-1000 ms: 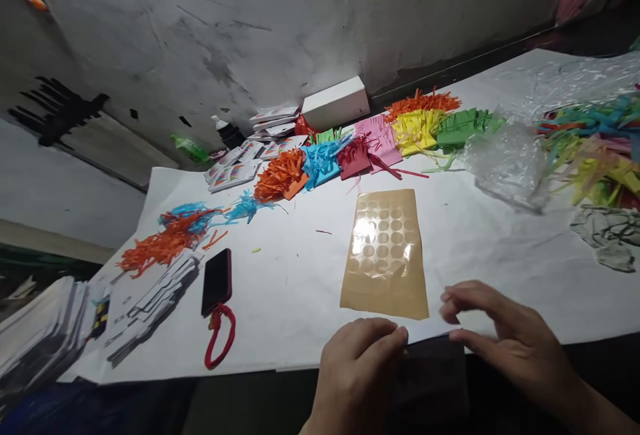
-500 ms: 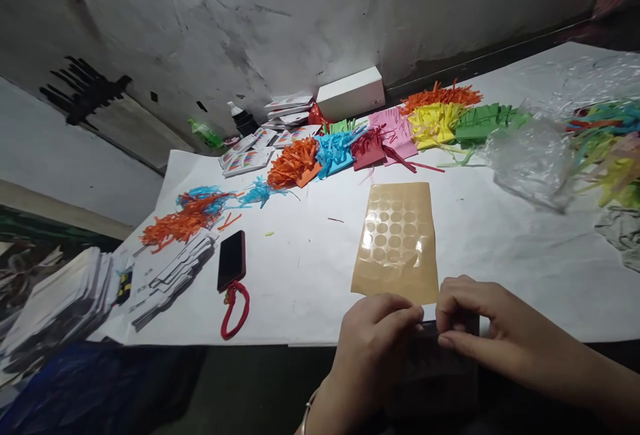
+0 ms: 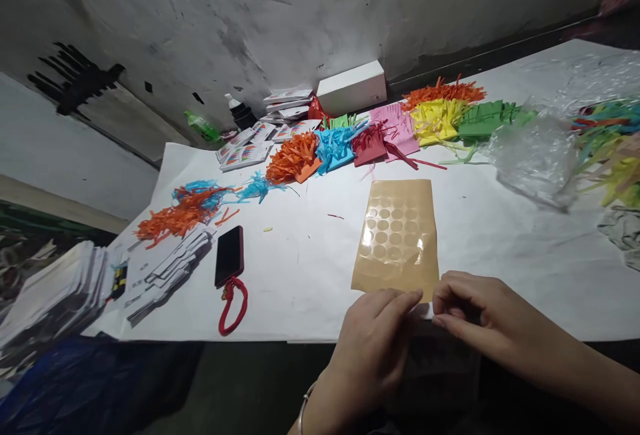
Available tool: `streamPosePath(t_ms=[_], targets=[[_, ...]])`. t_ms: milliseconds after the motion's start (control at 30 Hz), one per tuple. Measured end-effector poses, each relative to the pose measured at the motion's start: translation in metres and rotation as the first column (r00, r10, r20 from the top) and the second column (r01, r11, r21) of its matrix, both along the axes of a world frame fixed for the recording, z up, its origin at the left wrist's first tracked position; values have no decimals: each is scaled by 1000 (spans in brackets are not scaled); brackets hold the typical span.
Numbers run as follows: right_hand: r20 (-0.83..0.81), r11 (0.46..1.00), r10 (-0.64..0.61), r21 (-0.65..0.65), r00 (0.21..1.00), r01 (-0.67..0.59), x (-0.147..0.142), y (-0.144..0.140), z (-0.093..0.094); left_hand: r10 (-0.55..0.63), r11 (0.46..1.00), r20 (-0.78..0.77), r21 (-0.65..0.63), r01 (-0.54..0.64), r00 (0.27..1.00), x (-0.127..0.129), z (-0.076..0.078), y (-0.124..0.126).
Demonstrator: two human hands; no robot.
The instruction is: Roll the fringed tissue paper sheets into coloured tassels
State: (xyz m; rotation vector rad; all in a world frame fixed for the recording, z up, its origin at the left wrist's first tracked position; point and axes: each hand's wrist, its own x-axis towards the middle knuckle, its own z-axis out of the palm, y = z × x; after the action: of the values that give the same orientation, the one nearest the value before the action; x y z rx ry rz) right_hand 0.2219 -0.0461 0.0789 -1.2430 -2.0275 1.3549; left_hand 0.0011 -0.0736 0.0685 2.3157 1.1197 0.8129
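I read the work as being at an early stage. Both hands meet at the near edge of the white paper that covers the table, just in front of the sticker sheet.

The left hand has its fingers together, the thumb and forefinger closed toward a small pale piece at the sheet's near right corner. The right hand curls its fingers onto the same spot from the other side. I cannot tell whether the piece is pinched by one hand or both, nor whether it is a sticker or a scrap of paper; the fingertips cover most of it.

The sticker sheet lies flat, tan, with rows of round clear dots. Most dots appear to remain in place, so I judge that little of the sheet is used.

Done, as far as shown: fringed paper bundles in orange, blue, red, pink, yellow and green lie in a row at the far side of the table, already cut. More orange and blue fringes lie at the far left.

Left, as I judge it: none of the visible bundles is near the hands, and no bundle shows a dot applied.

A phone with a red strap lies well apart to the left, next to a stack of white cards.
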Motion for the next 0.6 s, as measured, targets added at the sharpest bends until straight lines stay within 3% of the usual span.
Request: streamPosePath(t_ms=[167,400,467,533,600], targets=[[3,998,-16,61,1000,16,-2,2,-4,-11,999,-2,-50,11,1000,-3,-1,-1],[-41,956,-88,277,995,96,-2,-4,-19,-1,996,19,-89,3,1000,-6,1,-2],[-107,887,-155,423,982,186,0,-9,-29,7,996,35,-91,-4,999,-7,1,-2],[-153,760,-173,608,973,231,1,-13,-38,17,995,44,-97,-13,999,-7,0,-2],[-132,630,-106,758,986,169,-1,-16,-42,13,995,56,-99,-7,998,-6,0,-1]])
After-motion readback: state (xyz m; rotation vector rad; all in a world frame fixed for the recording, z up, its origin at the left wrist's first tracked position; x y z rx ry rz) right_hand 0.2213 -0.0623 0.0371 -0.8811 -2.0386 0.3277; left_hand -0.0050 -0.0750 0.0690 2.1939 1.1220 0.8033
